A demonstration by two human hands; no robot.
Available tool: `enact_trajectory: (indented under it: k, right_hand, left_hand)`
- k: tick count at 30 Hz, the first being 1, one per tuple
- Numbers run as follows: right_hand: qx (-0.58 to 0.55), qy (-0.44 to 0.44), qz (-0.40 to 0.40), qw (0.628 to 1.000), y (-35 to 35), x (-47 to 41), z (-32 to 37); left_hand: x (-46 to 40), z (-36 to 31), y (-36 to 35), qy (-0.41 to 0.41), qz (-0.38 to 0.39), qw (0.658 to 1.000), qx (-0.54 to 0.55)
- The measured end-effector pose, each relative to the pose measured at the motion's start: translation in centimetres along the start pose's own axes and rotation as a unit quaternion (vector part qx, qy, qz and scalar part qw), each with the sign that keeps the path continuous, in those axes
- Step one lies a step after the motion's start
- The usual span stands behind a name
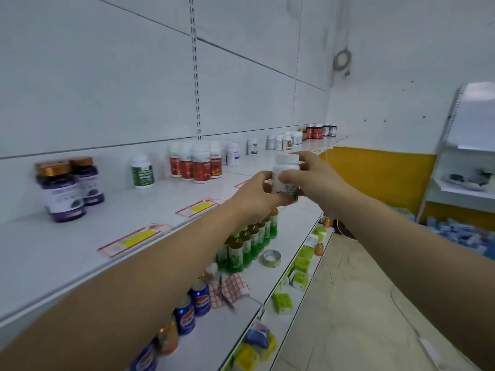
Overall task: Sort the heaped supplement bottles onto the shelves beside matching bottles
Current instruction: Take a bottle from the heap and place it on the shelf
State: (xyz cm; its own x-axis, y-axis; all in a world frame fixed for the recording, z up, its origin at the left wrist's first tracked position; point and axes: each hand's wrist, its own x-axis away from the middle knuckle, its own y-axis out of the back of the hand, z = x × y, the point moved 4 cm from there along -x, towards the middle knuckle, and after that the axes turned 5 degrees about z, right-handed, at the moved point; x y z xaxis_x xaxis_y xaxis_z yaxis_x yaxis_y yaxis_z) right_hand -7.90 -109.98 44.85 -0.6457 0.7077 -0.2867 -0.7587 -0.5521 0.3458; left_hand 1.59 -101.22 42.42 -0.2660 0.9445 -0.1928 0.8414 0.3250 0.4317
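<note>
White top shelf: bore purple-labelled bottles at left, one green-labelled bottle, red-labelled bottles mid-run.
Lower shelf: carried green drink bottles, blue cans, a tape roll.
Left hand: curled round the lower part of the held bottle.
Right hand: fingers wrapped over its upper body, meeting the left.
Held white bottle: upright, white-capped, green at label's foot, raised off the top shelf's front edge, well apart from the green-labelled one.
</note>
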Motion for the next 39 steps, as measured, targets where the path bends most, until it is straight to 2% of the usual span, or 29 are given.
enact_trajectory:
  k: [9,12,16,20,28,34,39]
  right_hand:
    - [-0.004,0.029,0.071,0.997,9.7,-15.5,-8.2]
    - [-0.011,0.034,0.098,0.995,11.4,-20.6,-10.0]
    - [-0.018,0.054,0.114,0.992,12.0,-27.7,-12.3]
    - [-0.020,0.070,0.135,0.988,10.8,-35.3,-14.7]
    - [0.011,0.064,0.175,0.982,8.4,-48.2,-20.7]
    - [0.022,0.075,0.224,0.971,6.6,-54.7,-23.5]
    - [0.033,0.111,0.247,0.962,4.7,-59.8,-24.7]
  left_hand:
    - [-18.5,1.6,-5.2,0.027,-0.061,0.997,-0.029]
    - [-23.3,1.9,-5.2,0.050,-0.071,0.991,-0.098]
    - [-29.1,3.5,-3.0,0.101,-0.092,0.946,-0.293]
    - [-34.7,6.6,-0.9,0.191,-0.046,0.895,-0.401]
    - [-44.6,11.4,1.2,0.301,0.043,0.832,-0.463]
    - [-48.1,15.9,2.6,0.369,0.021,0.812,-0.452]
    - [-50.3,16.5,2.3,0.404,-0.040,0.810,-0.423]
